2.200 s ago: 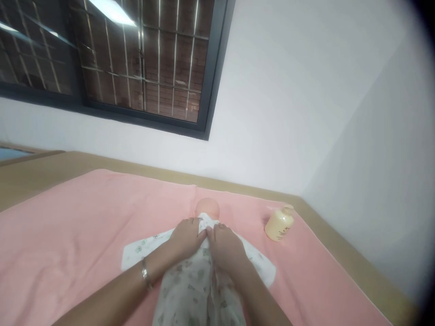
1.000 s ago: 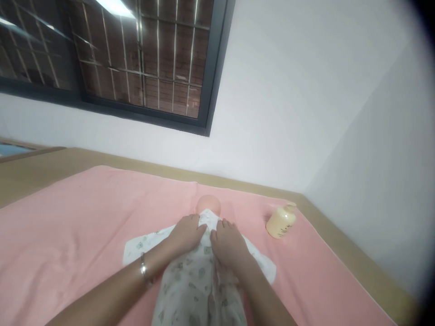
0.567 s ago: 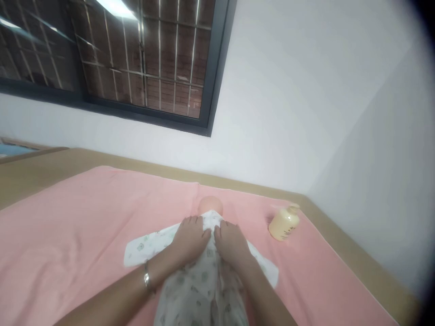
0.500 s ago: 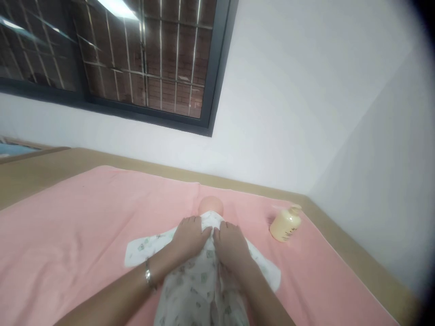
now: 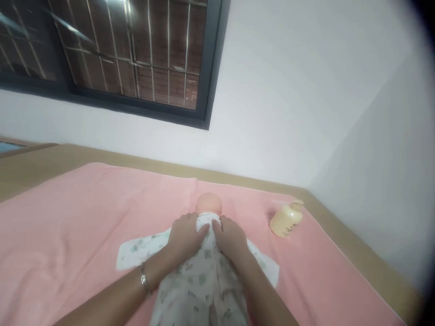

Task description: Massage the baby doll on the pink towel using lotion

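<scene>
1. Pink cloth (image 5: 68, 217): spread flat over the tan surface (image 5: 41, 158), from the near edge to the far wall.
2. Barred window (image 5: 136, 59): dark frame, far left, above the cloth.
3. Doll (image 5: 209, 204): on its back at the middle of the pink cloth, bare head at the far end, body running toward the near edge.
4. Printed white garment (image 5: 200, 280): covers the doll from neck down, sleeves spread left and right.
5. Left hand (image 5: 185, 235): palm down, fingers flat on the garment at the doll's chest, clasping nothing.
6. Right hand (image 5: 231, 237): the same, just beside the left, thumbs nearly touching.
7. Cream pump bottle (image 5: 285, 219): lying on the cloth, right of the doll, apart from it.
8. Bracelet (image 5: 144, 280): on the left wrist.
</scene>
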Tool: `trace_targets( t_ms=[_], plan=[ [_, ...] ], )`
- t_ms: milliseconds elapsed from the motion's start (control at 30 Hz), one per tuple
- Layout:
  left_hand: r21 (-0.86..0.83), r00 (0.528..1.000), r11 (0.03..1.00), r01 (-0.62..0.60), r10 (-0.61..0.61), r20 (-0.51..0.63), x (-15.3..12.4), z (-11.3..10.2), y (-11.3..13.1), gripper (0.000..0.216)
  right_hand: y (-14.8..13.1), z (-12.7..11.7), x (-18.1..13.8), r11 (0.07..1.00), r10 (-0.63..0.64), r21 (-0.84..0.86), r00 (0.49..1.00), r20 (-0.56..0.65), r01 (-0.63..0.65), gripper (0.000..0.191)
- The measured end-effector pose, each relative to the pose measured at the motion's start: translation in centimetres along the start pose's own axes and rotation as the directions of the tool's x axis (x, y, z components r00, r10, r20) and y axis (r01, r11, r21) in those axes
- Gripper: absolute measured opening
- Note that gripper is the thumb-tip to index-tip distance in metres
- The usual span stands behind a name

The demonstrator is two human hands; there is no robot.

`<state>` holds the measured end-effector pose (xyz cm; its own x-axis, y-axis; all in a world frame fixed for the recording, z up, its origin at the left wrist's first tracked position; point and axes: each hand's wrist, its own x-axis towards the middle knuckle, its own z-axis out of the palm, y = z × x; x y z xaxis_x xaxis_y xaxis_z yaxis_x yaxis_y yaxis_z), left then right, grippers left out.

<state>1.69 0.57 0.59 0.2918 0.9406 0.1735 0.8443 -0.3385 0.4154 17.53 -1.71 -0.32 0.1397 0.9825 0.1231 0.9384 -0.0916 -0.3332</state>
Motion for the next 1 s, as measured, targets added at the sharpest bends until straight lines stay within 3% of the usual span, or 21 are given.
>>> trace_targets(
  t_ms=[1000],
  plan=[
    [-0.051,1.0,0.999,-0.016,0.015,-0.017,0.58,0.7,-0.94,0.033,0.1,-0.1,-0.13,0.999,0.01,0.032,1.0,0.024,-0.011,0.042]
  ],
)
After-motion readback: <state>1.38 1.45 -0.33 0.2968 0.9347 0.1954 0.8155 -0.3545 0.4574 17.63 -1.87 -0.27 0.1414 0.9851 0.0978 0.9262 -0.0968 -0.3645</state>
